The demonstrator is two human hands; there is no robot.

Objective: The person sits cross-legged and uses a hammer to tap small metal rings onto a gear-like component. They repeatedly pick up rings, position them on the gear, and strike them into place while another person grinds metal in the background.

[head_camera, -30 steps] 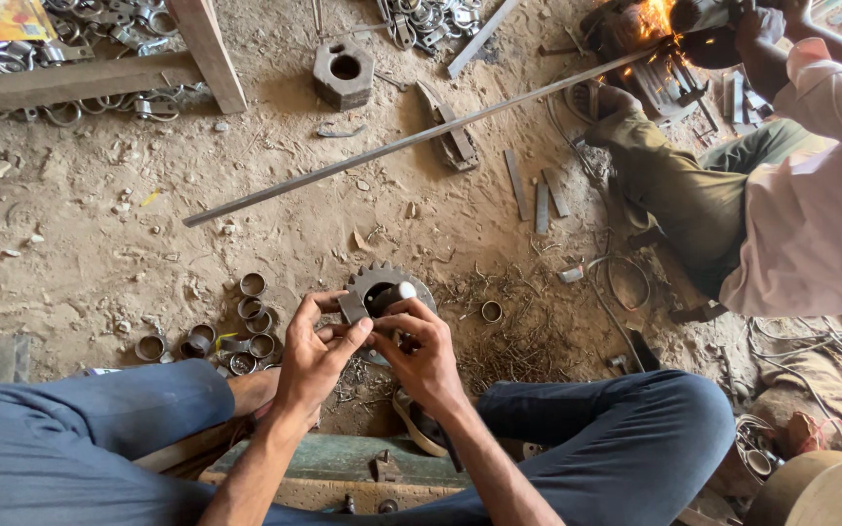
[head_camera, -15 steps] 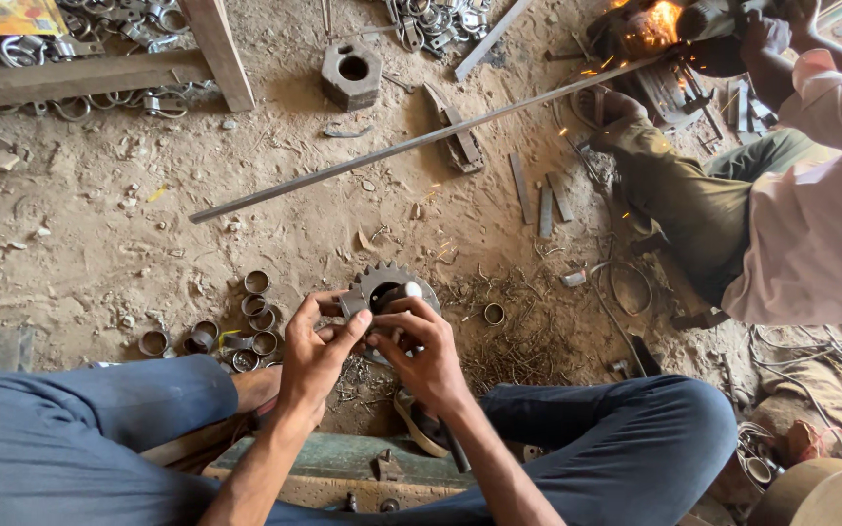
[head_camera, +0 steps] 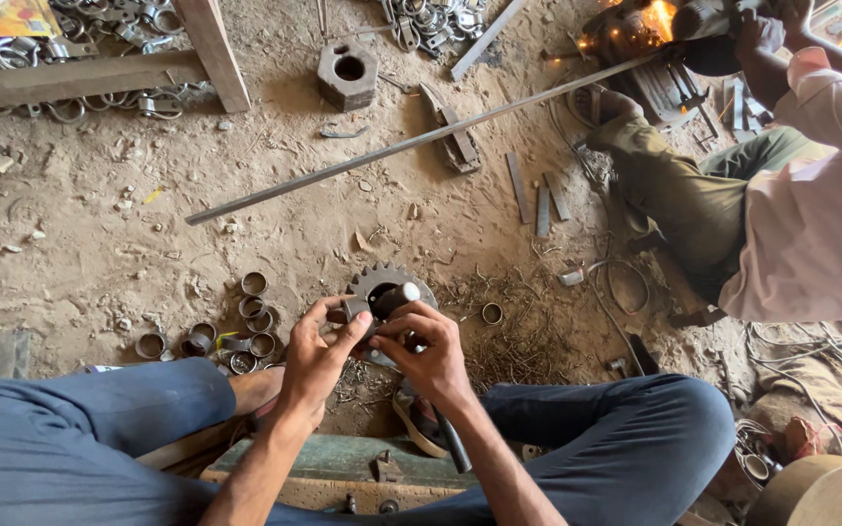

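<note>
I sit cross-legged on a dirt floor, both hands in front of me. My left hand (head_camera: 316, 356) and my right hand (head_camera: 428, 353) together pinch a short metal tube (head_camera: 394, 297), held over the hole of a toothed metal gear (head_camera: 372, 283) that lies on the ground. My fingers hide the lower half of the gear. A cluster of short metal rings (head_camera: 231, 336) lies just left of my left hand. One loose ring (head_camera: 491, 314) lies to the right of the gear.
A long steel rod (head_camera: 392, 148) crosses the floor diagonally. At the upper right another person (head_camera: 811, 224) works a tool throwing sparks (head_camera: 650, 19). A metal block with a hole (head_camera: 348, 73), wooden beams (head_camera: 80, 78), flat steel strips (head_camera: 538, 195) and cables (head_camera: 811, 360) lie around.
My hands have stayed on the gear, and the tube now shows more clearly above my right fingers. The other person keeps working with sparks.
</note>
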